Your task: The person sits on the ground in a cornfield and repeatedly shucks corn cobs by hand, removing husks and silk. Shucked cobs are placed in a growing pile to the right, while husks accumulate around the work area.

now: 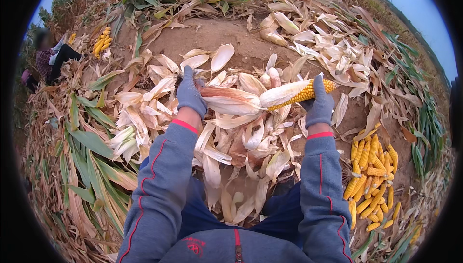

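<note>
My right hand (321, 102), in a grey knit glove, grips a yellow corn cob (307, 93) near its tip. Part of the cob is bare, with kernels showing, and a pale strip of husk still covers its upper side. From its base a bundle of dry husk (231, 100) stretches leftward, joined to the cob. The far end of that husk is in my gloved left hand (190, 91), whose thumb points up. Beneath both hands lies a heap of loose dry husks (249, 136), spreading down between my legs.
A pile of bare yellow cobs (372, 180) lies on the soil to my right. More husks (325, 46) are heaped ahead on the right. Green and dry corn stalks (94, 147) lie to the left. Farther left, a person (50, 58) sits near a smaller cob pile (102, 42).
</note>
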The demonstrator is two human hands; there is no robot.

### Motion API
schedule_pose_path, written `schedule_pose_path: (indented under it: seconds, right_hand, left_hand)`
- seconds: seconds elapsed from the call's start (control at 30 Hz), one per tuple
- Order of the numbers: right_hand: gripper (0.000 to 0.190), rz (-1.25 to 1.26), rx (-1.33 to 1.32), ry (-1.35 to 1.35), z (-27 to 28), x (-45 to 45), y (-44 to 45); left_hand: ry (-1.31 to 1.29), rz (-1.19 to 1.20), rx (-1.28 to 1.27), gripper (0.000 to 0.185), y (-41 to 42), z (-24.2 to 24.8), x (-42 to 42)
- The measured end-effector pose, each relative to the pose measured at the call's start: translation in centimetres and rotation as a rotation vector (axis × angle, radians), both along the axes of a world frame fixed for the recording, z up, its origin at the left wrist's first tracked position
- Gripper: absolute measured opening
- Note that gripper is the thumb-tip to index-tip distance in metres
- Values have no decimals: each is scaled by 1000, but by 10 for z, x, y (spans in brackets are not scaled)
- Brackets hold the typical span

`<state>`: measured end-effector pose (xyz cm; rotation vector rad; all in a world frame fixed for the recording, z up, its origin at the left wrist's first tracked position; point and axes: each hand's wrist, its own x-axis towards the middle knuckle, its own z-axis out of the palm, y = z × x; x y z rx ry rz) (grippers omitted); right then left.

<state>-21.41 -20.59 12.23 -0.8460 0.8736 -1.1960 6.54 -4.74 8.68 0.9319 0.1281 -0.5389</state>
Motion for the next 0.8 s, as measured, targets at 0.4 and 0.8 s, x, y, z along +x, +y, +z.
schedule_pose_path:
  seconds: [0.4, 0.8]
  right_hand:
    - [47, -225, -585, 767, 9, 7, 23]
    - [44, -135, -710, 817, 9, 18, 44]
  left_hand:
    - [-1285, -1170, 1416, 76, 23, 32, -81]
    - [-1148, -499, 1475, 45, 27, 89, -35]
